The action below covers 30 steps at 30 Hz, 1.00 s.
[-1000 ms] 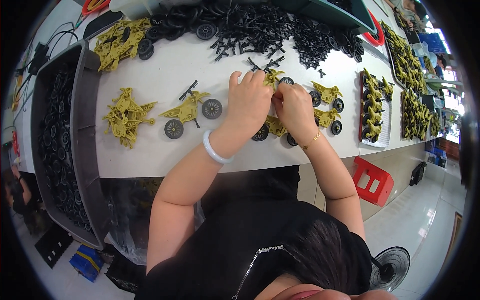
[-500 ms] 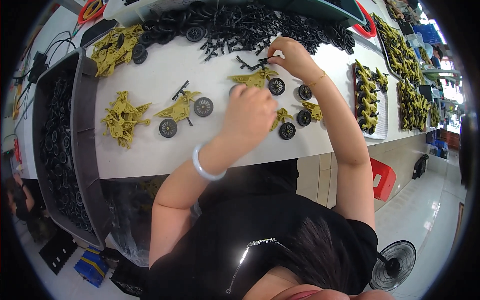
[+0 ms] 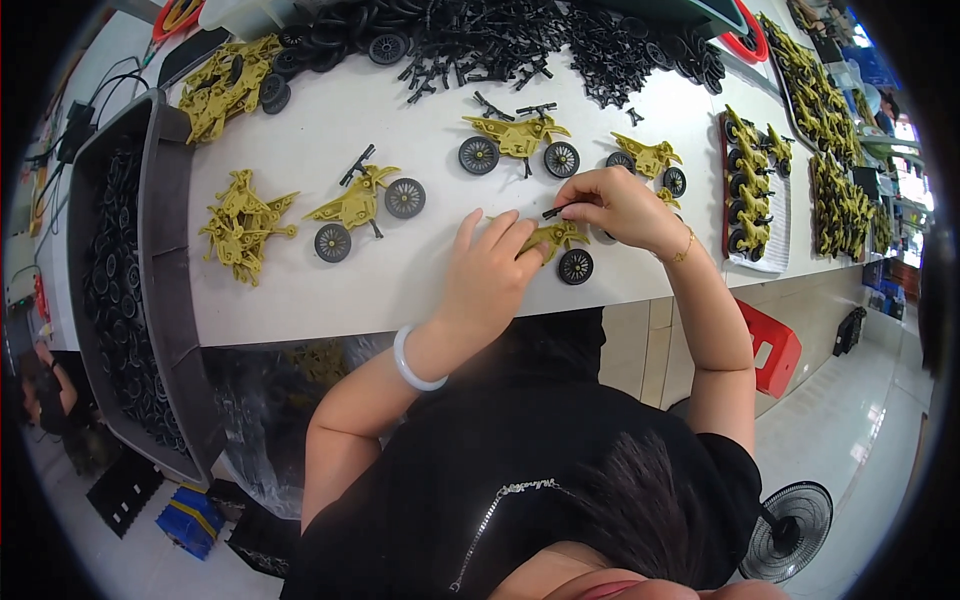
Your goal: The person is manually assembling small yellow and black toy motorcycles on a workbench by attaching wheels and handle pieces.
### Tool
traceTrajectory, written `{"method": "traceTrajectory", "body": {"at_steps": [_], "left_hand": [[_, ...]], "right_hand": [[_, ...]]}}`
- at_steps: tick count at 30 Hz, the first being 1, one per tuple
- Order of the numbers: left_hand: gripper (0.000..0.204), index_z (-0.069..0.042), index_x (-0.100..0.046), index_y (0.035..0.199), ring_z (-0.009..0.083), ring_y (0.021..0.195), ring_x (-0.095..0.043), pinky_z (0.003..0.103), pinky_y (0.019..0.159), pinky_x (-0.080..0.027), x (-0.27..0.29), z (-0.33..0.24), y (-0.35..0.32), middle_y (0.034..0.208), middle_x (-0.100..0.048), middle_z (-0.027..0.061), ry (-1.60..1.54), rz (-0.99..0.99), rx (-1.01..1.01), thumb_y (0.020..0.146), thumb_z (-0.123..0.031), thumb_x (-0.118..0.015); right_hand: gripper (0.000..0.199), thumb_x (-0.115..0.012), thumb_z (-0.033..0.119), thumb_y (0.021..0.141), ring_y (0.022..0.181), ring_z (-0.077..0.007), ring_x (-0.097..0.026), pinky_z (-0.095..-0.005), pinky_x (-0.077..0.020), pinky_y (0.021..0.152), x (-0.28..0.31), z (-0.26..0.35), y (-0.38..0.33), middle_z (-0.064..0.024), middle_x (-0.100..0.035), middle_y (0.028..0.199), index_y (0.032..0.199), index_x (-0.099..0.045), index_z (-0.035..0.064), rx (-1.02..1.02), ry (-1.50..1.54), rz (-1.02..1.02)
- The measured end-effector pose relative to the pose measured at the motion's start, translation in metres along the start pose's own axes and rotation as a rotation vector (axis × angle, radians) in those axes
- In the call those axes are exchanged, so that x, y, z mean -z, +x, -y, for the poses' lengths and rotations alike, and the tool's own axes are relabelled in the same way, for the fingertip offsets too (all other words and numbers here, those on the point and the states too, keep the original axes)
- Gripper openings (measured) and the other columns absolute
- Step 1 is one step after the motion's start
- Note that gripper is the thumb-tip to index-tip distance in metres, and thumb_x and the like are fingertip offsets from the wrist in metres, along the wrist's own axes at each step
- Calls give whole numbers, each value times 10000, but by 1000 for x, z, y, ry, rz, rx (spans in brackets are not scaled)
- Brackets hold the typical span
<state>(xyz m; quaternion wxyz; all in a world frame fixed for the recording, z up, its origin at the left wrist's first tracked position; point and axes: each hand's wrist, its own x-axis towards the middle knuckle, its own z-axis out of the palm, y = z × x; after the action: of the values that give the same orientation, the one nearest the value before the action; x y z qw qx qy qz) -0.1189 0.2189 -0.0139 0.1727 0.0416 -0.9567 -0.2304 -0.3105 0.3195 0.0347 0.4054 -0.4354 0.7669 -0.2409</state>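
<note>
My right hand (image 3: pixel 610 205) has the black handlebar (image 3: pixel 551 212) pinched, yellow toy motorbike (image 3: pixel 562 235) just below it, so imo my left hand (image 3: pixel 492 265), draped over it (can't tell if gripping), should keep it steady.

Olive-yellow bike frame (image 3: pixel 562 236), black wheel (image 3: pixel 575 267)

Assembly workshop, heaped black parts (image 3: pixel 478 42), yellow toy motorbikes (image 3: pixel 516 138)

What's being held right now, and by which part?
Right hand pinches a black part right of its exposed end; left hand touches a yellow motorbike, grip unclear.
</note>
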Motion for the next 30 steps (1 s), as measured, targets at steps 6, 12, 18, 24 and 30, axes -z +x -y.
{"method": "traceTrajectory", "body": {"at_steps": [6,12,18,24,30], "left_hand": [[201,-82,-684,967,236,1107,-509,487,986,-350,0,-1,1,1075,-586,57,-54,-9,15,813,-97,-555],[166,-64,-691,871,257,994,-556,400,866,-437,-1,1,4,1035,-586,81,-125,-76,4,720,-47,-623],[177,8,-666,916,278,1019,-526,384,834,-448,0,3,5,1024,-575,117,-184,-53,-15,766,-65,-607],[161,10,-666,903,286,1006,-526,391,825,-455,-2,0,2,1016,-572,118,-230,-64,17,766,-59,-619],[133,6,-665,881,297,985,-533,377,815,-466,-1,-1,0,1021,-573,122,-264,-45,52,765,-55,-644]], "right_hand": [[129,-658,59,842,674,-58,-523,-236,-453,630,-1,-8,2,-26,-630,731,905,-643,-52,-49,99,40],[124,-643,60,858,685,-50,-516,-222,-451,633,-9,-18,2,-12,-621,751,916,-635,-50,-23,160,37],[122,-641,72,839,656,-92,-538,-250,-459,626,-11,-23,5,-51,-627,720,899,-649,-34,-45,202,52],[111,-643,44,847,682,-67,-539,-241,-464,636,-14,-21,4,-31,-637,762,916,-641,-43,6,129,36],[160,-672,67,807,688,-123,-593,-265,-484,673,-12,-14,-2,-87,-664,787,946,-665,-12,59,22,-35]]}}
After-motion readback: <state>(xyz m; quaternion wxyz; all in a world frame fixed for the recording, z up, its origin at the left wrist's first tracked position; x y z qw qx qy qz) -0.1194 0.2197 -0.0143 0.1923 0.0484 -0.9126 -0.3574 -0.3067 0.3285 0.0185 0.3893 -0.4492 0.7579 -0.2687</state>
